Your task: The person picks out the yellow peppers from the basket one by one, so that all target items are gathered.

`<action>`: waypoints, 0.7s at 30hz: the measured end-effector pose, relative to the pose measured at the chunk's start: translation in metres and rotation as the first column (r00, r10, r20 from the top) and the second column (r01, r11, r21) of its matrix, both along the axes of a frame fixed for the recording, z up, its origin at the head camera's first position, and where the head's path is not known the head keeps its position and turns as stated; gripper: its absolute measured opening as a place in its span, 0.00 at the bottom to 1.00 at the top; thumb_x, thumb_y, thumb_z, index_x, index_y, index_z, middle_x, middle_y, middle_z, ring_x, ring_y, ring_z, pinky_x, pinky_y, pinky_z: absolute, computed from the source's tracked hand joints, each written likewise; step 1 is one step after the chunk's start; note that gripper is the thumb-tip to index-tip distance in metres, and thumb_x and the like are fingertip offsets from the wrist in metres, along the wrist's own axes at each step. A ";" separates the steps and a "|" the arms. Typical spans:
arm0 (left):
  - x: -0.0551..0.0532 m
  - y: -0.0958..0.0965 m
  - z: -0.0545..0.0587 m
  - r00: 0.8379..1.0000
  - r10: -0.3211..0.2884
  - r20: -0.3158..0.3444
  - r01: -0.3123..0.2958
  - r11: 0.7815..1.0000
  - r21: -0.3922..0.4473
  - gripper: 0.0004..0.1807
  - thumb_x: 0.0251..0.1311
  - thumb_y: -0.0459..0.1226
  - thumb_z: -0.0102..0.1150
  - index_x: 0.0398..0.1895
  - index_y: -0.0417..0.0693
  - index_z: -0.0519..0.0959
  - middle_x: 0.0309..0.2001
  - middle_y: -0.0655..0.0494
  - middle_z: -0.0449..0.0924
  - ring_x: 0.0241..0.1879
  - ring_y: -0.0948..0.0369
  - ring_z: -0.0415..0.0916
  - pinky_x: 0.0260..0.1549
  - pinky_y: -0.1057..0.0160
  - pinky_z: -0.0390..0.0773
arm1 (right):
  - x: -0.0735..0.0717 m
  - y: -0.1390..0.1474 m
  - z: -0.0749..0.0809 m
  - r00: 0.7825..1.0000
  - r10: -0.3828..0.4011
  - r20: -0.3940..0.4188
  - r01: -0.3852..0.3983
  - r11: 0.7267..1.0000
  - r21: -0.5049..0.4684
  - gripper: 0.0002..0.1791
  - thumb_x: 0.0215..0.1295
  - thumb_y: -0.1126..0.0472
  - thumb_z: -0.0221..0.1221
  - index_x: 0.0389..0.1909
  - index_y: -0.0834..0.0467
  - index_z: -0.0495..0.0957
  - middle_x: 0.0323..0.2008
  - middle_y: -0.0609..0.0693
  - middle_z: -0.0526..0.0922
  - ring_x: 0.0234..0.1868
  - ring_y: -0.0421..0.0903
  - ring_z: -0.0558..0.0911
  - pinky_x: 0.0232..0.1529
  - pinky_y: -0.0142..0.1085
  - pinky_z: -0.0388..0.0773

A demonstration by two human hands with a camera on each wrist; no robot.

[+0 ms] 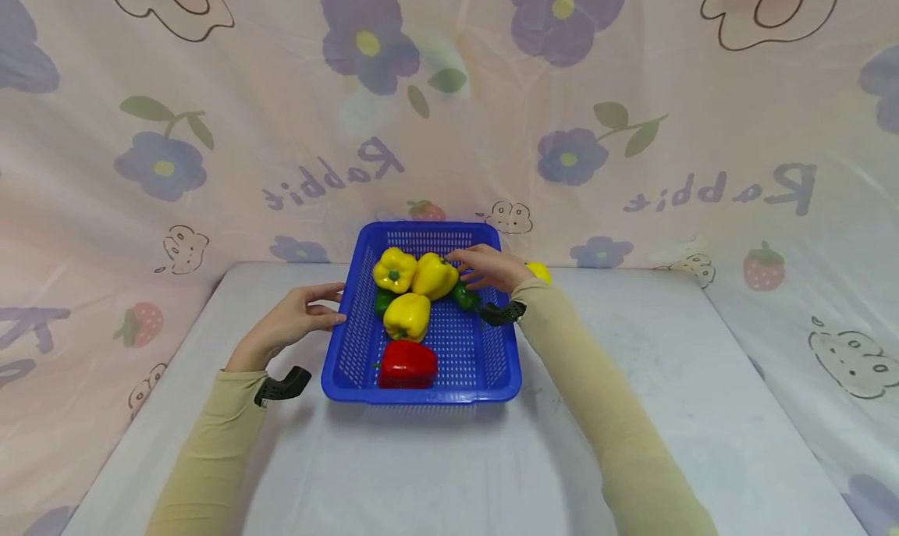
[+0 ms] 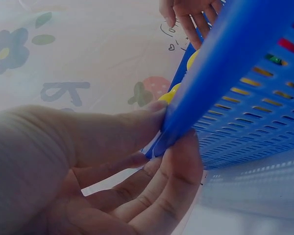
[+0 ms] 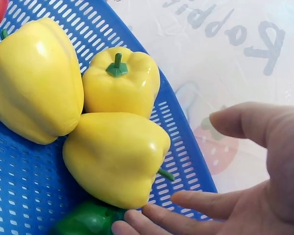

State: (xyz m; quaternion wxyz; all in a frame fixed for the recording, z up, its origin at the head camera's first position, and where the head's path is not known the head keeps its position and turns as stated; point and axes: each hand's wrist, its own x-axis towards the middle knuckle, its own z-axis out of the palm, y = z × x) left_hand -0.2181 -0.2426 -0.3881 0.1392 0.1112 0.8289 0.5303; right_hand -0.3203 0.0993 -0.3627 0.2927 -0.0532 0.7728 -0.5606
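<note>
A blue plastic basket [image 1: 421,396] holds bell peppers. My left hand [image 1: 298,317] pinches its left rim, the thumb on top and the fingers curled under it in the left wrist view. My right hand [image 1: 492,267] hovers over the basket's back right with fingers spread and nothing in them. Nearest to its fingertips are a yellow bell pepper [image 3: 117,159] and a dark green pepper [image 3: 90,219]. Two more yellow bell peppers [image 1: 395,271] [image 1: 407,317] sit beside them, partly covering another green one [image 1: 382,302]. A red bell pepper [image 1: 407,364] lies at the front.
A yellow object [image 1: 538,271] stands on the table to the right of the basket, mostly hidden behind my right wrist. The white table [image 1: 632,380] ends at a printed cloth backdrop [image 1: 449,115] that also hangs along both sides.
</note>
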 end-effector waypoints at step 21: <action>0.000 0.000 0.000 1.000 0.005 -0.002 -0.005 1.000 0.001 0.36 0.62 0.34 0.61 0.71 0.36 0.57 0.60 0.35 0.67 0.47 0.50 0.79 0.46 0.56 0.79 | -0.011 -0.013 -0.007 0.999 -0.019 0.037 0.017 0.998 0.054 0.37 0.67 0.48 0.56 0.70 0.63 0.58 0.66 0.61 0.62 0.64 0.58 0.66 0.61 0.51 0.67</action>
